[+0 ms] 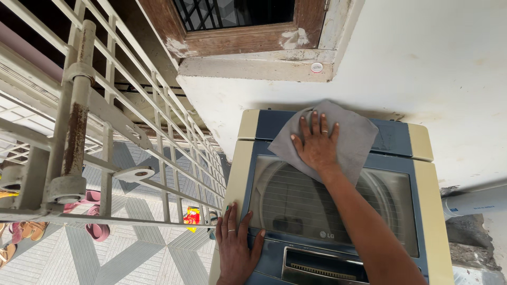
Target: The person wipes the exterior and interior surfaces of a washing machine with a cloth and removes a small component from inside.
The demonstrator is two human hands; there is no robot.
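the left hand [235, 247] lies flat on the near left corner of the washing machine [428, 211], palm down and fingers spread, its grip wide and holding nothing; the thumb reaches onto the dark blue panel beside the near edge of the lid. the machine is a top loader with a cream body and a blue top. its see-through lid [296, 203] shows the ribbed drum below, and a slotted recess sits at the near edge.

farther along, the right arm stretches across the lid to the far edge of the machine top. there the right hand [317, 145] presses palm down on a grey cloth [359, 140], fingers splayed, grip wide and flat on the fabric rather than closed around it. a ring shows on one finger. the cloth is plain, soft and thin, spread out in a rough square with one corner pointing left; it covers part of the far blue panel and overlaps the far edge of the lid.

left of the machine stands a cream metal gate [105, 142] with rust patches, and sandals [90, 214] lie on the patterned floor. beyond, a white wall carries a wooden window frame [237, 39].
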